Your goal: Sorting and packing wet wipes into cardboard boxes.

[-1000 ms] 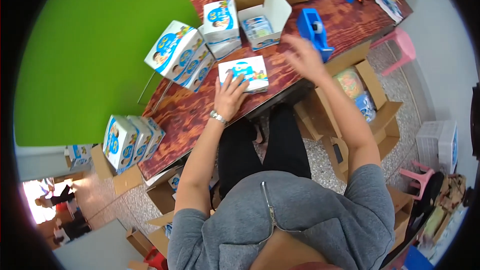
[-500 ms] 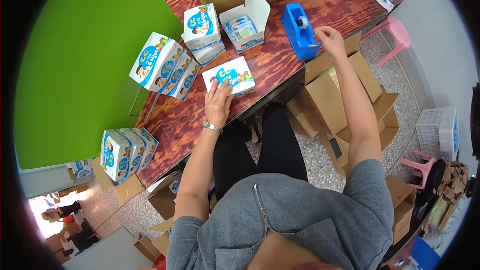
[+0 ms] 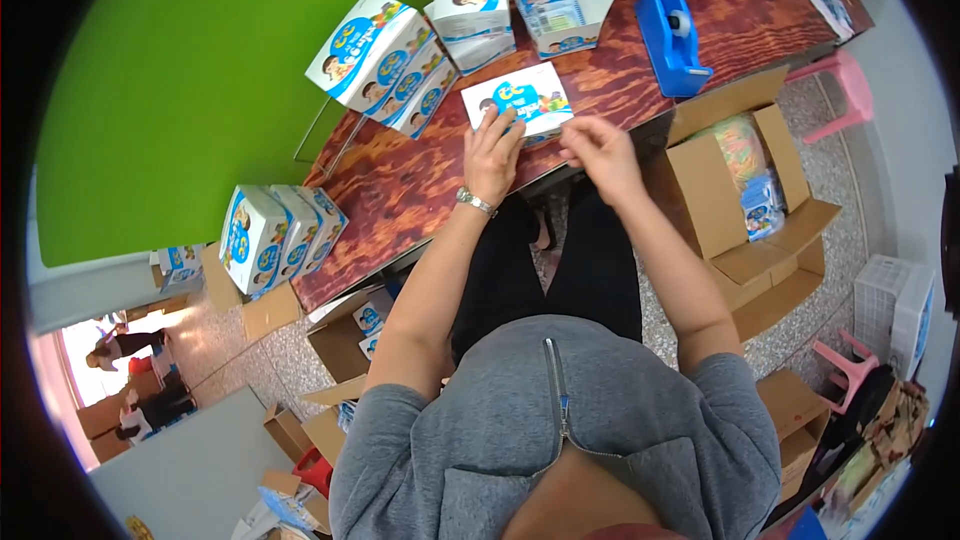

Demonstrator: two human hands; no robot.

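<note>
Here, flat box: a white-and-blue printed carton (image 3: 520, 100) lies face up near the table's front edge, glossy card, rectangular, closed.
Left hand: the left hand (image 3: 492, 155) rests palm down on the box's near left corner, fingers spread and flat, pinning rather than gripping; a metal watch sits at the wrist.
Right hand: the right hand (image 3: 598, 152) hovers just beside the box's right edge, fingers curled together as if pinching something small; whether anything is between them I cannot tell.
Risk: the box sits close to the edge, so a push from the pinning hand could likely slide it off; if the pinched thing is sticky, it might land crooked or fold on itself.
Table: dark red wood (image 3: 400, 190), strong grain, smooth.
Dispenser: blue plastic tape dispenser (image 3: 672, 38), blocky, well apart to the right.
Open box: white carton (image 3: 565, 0), lid up, packets inside, behind the flat box.
Stacks: more printed boxes (image 3: 385, 60) to the left, some tilted.
Floor carton: brown corrugated box (image 3: 745, 180), flaps open, to the right.
</note>
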